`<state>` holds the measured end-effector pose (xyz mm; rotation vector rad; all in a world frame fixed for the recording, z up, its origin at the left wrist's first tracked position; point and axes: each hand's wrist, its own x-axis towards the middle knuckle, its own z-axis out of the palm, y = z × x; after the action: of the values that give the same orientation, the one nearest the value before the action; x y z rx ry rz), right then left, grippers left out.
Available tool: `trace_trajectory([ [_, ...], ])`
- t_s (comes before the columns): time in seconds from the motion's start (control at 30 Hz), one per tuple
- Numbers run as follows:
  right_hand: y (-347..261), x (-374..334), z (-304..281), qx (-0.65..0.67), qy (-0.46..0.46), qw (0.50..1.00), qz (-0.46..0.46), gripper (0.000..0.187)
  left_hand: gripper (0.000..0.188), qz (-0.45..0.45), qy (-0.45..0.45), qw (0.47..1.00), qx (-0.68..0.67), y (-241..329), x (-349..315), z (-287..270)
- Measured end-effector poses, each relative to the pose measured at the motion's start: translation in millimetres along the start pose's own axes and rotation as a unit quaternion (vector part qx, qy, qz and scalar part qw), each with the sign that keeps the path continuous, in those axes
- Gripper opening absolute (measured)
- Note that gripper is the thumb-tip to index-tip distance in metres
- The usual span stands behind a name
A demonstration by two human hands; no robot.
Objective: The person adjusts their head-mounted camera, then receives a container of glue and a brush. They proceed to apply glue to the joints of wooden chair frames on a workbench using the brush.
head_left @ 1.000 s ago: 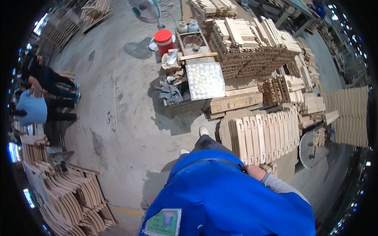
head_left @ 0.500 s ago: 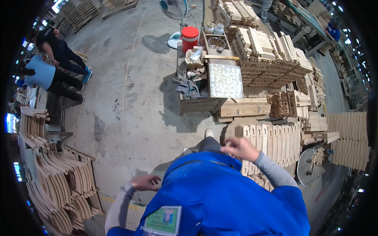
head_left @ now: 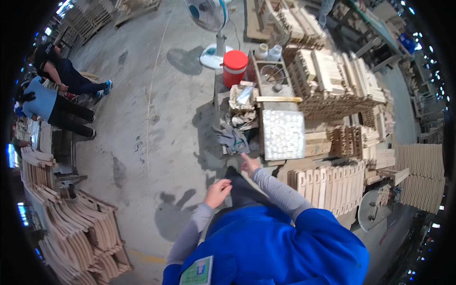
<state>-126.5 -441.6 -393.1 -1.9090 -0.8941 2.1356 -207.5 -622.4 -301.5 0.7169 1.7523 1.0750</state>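
Observation:
My right hand (head_left: pixel 250 164) reaches forward at the near edge of a small work table, its index finger stretched out and nothing seen in it. Just ahead of that hand lies a heap of grey cloths (head_left: pixel 232 140), which look like work gloves. My left hand (head_left: pixel 218 193) is in front of my body, lower and to the left, with loosely bent fingers and nothing visible in it. On the table, right of the cloths, is a flat panel (head_left: pixel 284 137) covered with round whitish pieces. A wooden strip (head_left: pixel 279 99) lies across behind it.
Behind the cloths stand a red drum-shaped container (head_left: pixel 235 66), white bottles (head_left: pixel 274 53) and a fan (head_left: pixel 219 50). Stacked wooden parts (head_left: pixel 327 187) rise at the right, and curved wooden pieces (head_left: pixel 80 223) at the lower left. Two people (head_left: pixel 42 99) stand at the far left.
I have come closer to the table. My right hand has moved forward and left, away from the stacked wooden parts, toward the cloths. My left hand has swung forward and right.

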Motion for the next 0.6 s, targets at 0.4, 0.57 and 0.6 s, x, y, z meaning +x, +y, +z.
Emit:
trace_trajectory([
  [0.4, -22.3, 12.3, 12.2, 0.184, 0.036, 0.982, -0.019, 0.012, 0.046, 0.084, 0.087, 0.950, 0.288, -5.8, 193.6, 14.8],
  [0.57, -40.5, -2.3, 23.4, 0.232, 0.025, 0.972, -0.013, 0.008, 0.024, 0.074, 0.081, 0.969, 0.222, -18.9, 232.2, -2.4],
  [0.6, -42.8, -2.0, 24.4, 0.235, 0.031, 0.971, -0.024, 0.007, 0.016, 0.105, 0.138, 0.969, 0.177, -18.8, 229.6, -12.1],
])
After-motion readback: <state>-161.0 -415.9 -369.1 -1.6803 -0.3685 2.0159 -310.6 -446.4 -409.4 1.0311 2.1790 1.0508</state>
